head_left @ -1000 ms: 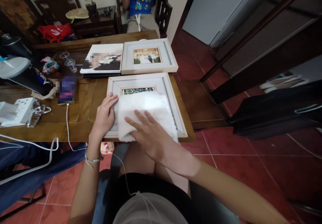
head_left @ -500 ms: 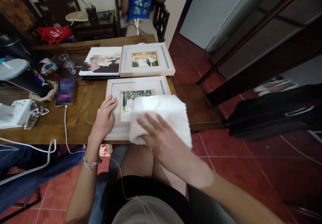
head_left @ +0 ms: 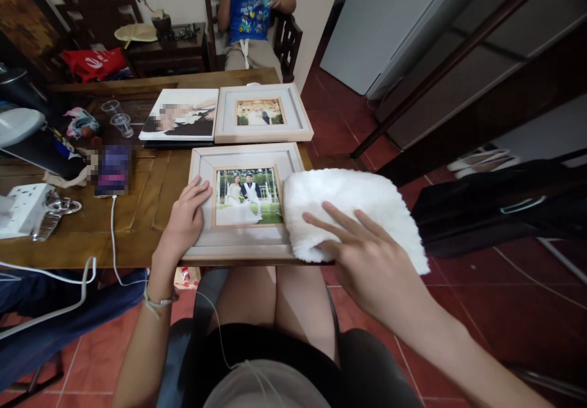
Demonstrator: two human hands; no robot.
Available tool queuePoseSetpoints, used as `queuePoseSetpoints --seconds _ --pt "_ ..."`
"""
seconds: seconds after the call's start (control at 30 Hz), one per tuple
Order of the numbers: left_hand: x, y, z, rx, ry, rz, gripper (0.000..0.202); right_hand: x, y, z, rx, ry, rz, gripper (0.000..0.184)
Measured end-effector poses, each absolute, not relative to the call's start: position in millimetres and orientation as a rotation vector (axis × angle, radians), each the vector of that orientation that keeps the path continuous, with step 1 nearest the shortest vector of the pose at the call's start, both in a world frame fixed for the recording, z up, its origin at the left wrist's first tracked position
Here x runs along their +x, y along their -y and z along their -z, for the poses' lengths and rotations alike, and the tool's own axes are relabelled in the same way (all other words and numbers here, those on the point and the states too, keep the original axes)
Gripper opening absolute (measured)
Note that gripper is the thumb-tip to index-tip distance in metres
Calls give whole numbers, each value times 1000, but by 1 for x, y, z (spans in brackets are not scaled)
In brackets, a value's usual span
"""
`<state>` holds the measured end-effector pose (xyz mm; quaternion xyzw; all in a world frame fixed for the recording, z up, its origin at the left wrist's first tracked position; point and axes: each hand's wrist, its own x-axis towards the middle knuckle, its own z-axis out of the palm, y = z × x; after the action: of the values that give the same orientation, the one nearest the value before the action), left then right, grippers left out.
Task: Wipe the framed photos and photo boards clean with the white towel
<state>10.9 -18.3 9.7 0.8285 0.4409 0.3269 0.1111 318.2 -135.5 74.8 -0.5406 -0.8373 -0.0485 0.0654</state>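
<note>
Near frame (head_left: 243, 252) lay by the near right corner of the table (head_left: 158, 178), couple's photo (head_left: 247, 197) inside it, uncovered. Left hand (head_left: 184, 215): fingers rested over frame's left edge; couldn't tell if they clamped it. Right hand (head_left: 371, 258): fingers spread on white cloth (head_left: 353, 191), holding it at the frame's right side, part past the table's right edge. Far frame (head_left: 263, 136), toward the far right corner, also held a photo (head_left: 260, 112). Clear cups (head_left: 121, 124) stood left of the album (head_left: 181, 111); contents unreadable.
</note>
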Motion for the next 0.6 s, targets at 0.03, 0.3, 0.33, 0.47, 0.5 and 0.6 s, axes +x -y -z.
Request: queuePoseSetpoints --seconds 0.03,0.3,0.33,0.47,0.5,0.6 --pt "11 18 -10 2434 -1294 -961 47 320 127 -73 -1627 2528 143 37" --pt "13 20 -11 2382 -1304 -976 46 302 16 -70 -1756 2365 117 54" --pt "14 21 -12 2374 -1319 -974 46 291 7 -73 -1724 2355 143 55" --pt "16 21 -12 2363 -1360 -977 46 235 -19 -78 -1282 2567 261 55" --pt "16 21 -12 2365 -1368 -981 46 222 -24 -76 -1163 2654 275 54" --pt "15 21 -11 2372 -1383 -993 44 199 -33 -68 -1047 2796 243 52"
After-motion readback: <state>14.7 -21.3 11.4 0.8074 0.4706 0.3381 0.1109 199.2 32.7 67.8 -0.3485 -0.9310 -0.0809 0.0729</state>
